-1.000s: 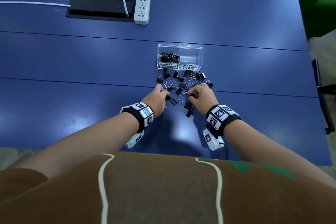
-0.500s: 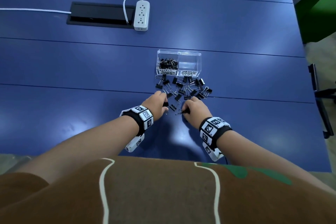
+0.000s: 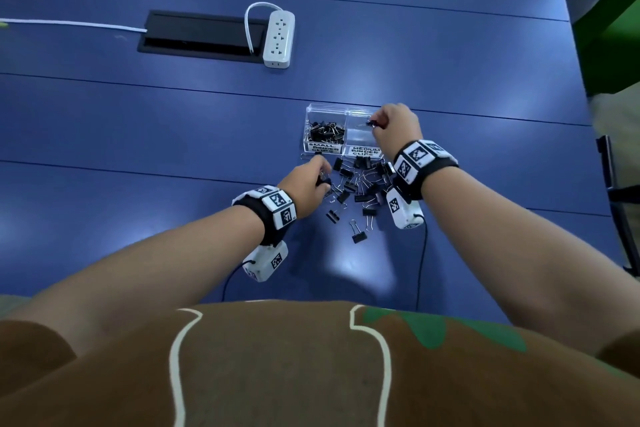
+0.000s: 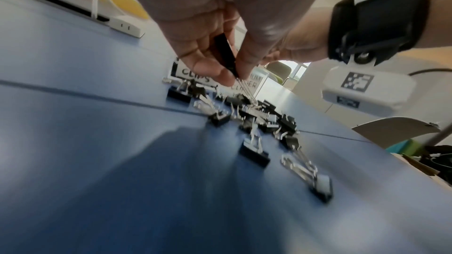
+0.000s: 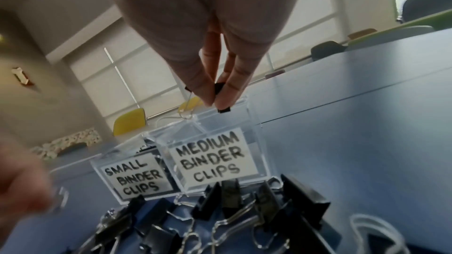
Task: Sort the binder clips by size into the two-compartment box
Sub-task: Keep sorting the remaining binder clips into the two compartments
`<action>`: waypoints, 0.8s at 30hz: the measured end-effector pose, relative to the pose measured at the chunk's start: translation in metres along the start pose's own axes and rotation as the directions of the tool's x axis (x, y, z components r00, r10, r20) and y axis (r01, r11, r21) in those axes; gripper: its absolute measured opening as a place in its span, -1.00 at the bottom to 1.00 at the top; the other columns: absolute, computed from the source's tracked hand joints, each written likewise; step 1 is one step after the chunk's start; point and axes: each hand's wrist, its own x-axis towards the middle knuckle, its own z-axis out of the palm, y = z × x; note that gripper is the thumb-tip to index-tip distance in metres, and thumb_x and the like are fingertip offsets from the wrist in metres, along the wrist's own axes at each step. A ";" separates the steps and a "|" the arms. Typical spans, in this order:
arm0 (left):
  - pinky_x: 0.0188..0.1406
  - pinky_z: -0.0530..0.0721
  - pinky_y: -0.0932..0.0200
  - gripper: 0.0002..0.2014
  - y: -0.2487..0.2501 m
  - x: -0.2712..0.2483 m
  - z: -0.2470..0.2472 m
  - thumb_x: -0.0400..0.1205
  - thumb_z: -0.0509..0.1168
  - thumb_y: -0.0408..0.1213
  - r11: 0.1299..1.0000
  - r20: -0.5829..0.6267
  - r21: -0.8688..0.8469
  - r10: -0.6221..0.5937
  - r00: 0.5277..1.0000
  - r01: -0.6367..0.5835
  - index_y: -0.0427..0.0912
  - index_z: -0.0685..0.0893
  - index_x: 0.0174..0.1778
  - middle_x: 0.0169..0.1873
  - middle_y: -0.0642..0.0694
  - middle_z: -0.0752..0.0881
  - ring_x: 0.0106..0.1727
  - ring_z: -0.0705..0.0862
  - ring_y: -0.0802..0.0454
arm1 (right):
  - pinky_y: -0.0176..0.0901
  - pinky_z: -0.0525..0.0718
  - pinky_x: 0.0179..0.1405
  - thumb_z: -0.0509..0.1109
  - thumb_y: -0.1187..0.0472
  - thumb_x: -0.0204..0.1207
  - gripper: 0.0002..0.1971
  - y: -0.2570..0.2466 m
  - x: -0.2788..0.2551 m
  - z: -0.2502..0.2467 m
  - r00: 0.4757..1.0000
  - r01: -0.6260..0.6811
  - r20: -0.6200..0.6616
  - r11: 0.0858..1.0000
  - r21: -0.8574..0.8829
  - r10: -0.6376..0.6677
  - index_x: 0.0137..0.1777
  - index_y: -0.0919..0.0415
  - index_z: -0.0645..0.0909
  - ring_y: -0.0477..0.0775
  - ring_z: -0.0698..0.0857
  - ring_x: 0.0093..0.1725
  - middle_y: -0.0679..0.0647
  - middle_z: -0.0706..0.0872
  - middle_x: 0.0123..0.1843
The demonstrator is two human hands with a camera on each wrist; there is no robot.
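A clear two-compartment box (image 3: 346, 113) stands on the blue table (image 3: 138, 135). Its left half, labelled SMALL BINDER CLIPS (image 5: 133, 178), holds several small black clips (image 3: 326, 132). The right half is labelled MEDIUM BINDER CLIPS (image 5: 212, 158). My right hand (image 3: 393, 125) hovers over the medium half and pinches a black binder clip (image 5: 221, 92) between thumb and fingers. My left hand (image 3: 308, 180) is at the left edge of the loose clip pile (image 3: 360, 184) and pinches another black clip (image 4: 226, 55) just above the table.
A white power strip (image 3: 278, 38) and a black cable hatch (image 3: 201, 36) lie at the far side of the table. A white cord (image 3: 69, 23) runs off to the left. Two stray clips (image 3: 358, 232) lie nearest me. A chair (image 3: 620, 191) stands off the right edge.
My right hand has risen from the pile and moved forward over the medium compartment with a clip in it. My left hand has shifted forward along the pile and has taken hold of a clip.
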 end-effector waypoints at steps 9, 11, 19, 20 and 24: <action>0.01 0.59 0.06 -0.60 0.059 0.064 -0.028 0.68 0.20 -0.28 0.994 -0.061 0.092 0.069 0.996 -0.063 -0.14 0.32 0.45 0.20 -0.22 0.66 0.01 0.65 -0.12 | -0.33 0.49 0.03 0.29 0.34 0.47 -0.81 0.050 -0.017 -0.004 0.993 -0.055 -0.101 0.994 0.094 0.064 -0.05 0.20 0.73 0.03 0.61 -0.11 0.16 0.70 0.05; -0.06 0.51 0.10 -0.61 0.066 0.079 -0.028 0.69 0.19 -0.29 0.990 -0.068 0.128 0.073 0.995 -0.064 -0.14 0.34 0.43 0.17 -0.23 0.65 -0.01 0.62 -0.13 | -0.33 0.47 0.03 0.26 0.36 0.46 -0.78 0.068 -0.028 -0.003 0.992 -0.095 -0.081 0.994 0.059 0.100 -0.04 0.20 0.72 0.01 0.58 -0.09 0.17 0.69 0.06; 0.31 0.52 -0.08 -0.46 0.071 0.100 -0.014 0.65 0.24 -0.29 0.968 -0.076 0.241 0.088 0.993 -0.067 -0.20 0.25 0.55 0.37 -0.28 0.54 0.37 0.52 -0.25 | -0.03 0.49 0.37 0.40 0.23 0.47 -0.62 0.090 -0.071 0.023 0.985 -0.058 0.162 0.998 -0.033 0.062 0.29 0.24 0.53 0.21 0.48 0.35 0.17 0.56 0.27; 0.39 0.47 -0.09 -0.45 0.069 0.098 -0.012 0.64 0.24 -0.26 0.947 -0.077 0.306 0.124 0.989 -0.095 -0.20 0.26 0.56 0.40 -0.26 0.51 0.41 0.46 -0.24 | -0.01 0.46 0.41 0.41 0.22 0.48 -0.59 0.091 -0.074 0.026 0.984 -0.051 0.170 0.998 -0.047 0.059 0.32 0.25 0.50 0.21 0.45 0.38 0.17 0.55 0.29; 0.34 0.46 -0.03 -0.52 0.063 0.080 0.000 0.57 0.25 -0.20 0.840 -0.146 0.517 0.275 0.950 -0.163 -0.16 0.43 0.43 0.31 -0.17 0.53 0.33 0.44 -0.18 | -0.06 0.51 0.35 0.45 0.24 0.46 -0.62 0.092 -0.081 0.032 0.989 -0.083 0.125 0.996 0.026 0.079 0.27 0.22 0.50 0.16 0.53 0.30 0.14 0.59 0.25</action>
